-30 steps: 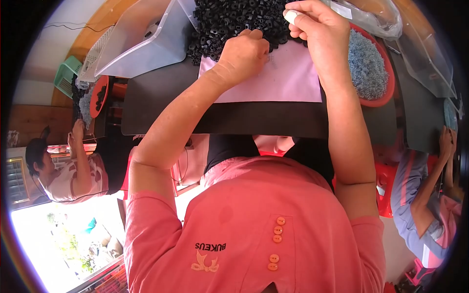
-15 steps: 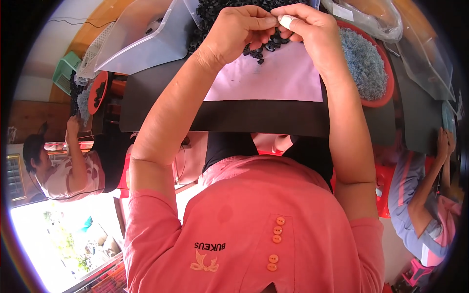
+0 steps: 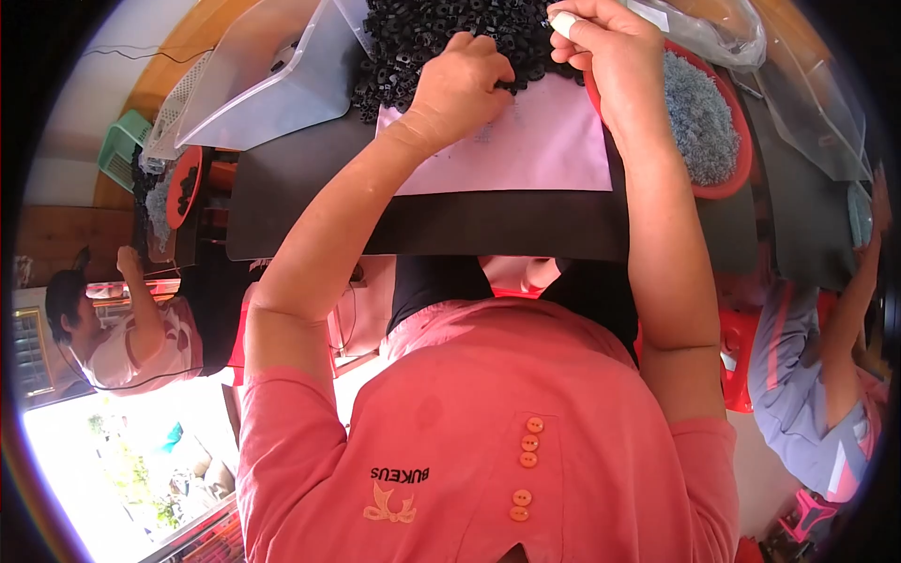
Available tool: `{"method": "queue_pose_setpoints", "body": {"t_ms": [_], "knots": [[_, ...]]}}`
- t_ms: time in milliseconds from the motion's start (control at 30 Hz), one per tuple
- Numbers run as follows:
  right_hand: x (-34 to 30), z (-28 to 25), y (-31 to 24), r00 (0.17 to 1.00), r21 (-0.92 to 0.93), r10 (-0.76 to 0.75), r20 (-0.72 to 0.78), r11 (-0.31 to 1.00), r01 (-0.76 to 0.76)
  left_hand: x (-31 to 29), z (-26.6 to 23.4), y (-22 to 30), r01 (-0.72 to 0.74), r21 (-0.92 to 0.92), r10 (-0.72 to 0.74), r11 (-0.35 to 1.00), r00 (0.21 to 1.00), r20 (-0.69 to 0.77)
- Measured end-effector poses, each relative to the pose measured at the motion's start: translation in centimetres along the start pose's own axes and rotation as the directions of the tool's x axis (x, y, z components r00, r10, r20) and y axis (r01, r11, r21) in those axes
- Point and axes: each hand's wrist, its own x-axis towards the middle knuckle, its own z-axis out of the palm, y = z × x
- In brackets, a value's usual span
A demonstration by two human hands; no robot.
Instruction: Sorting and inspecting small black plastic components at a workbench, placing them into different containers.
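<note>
Two Hands Apart at the Black Heap

From where I stand, the person's left hand (image 3: 462, 89) is down at the near edge of a heap of small black pieces (image 3: 399, 58), knuckles up and fingers curled. The fingertips are hidden, so I can't tell whether they grip a piece. The right hand (image 3: 612, 45) is raised well apart from it, by the heap's right side, thumb and forefinger drawn together, with a white cover (image 3: 565, 23) on the thumb. Whether something sits in that pinch is too small for me to tell.

The heap lies toward the far side of the dark worktop (image 3: 319, 220), partly over the far edge of a pink sheet (image 3: 526, 155). That sheet's near edge runs just inside the worktop's near edge. Left of the heap, toward the worktop's left edge, stands a clear plastic bin (image 3: 253, 108). Over on the right, beside the right forearm, a red basin (image 3: 741, 150) holds blue-grey bits (image 3: 699, 122), with a clear plastic bag (image 3: 723, 33) beyond it. Two other people sit nearby, one off each side of the worktop.
</note>
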Motion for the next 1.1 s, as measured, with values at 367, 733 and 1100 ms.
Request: {"method": "queue_pose_setpoints", "body": {"t_ms": [367,733,1100], "knots": [[-0.3,0.1,-0.2,0.999,0.07,0.035,-0.023,0.997,-0.033,0.1,1.5,-0.5,-0.164,0.178,0.154,0.97,0.985,0.072],[-1.1,0.9,0.9,0.998,-0.126,-0.016,0.064,0.992,0.024,0.4,-2.9,0.7,0.512,-0.859,-0.593,0.024,0.699,0.4],[-1.2,2.0,2.2,0.994,-0.168,-0.023,0.111,0.985,0.041,-0.6,-2.9,2.0,0.424,-0.893,-0.579,-0.152,0.694,0.428]]}}
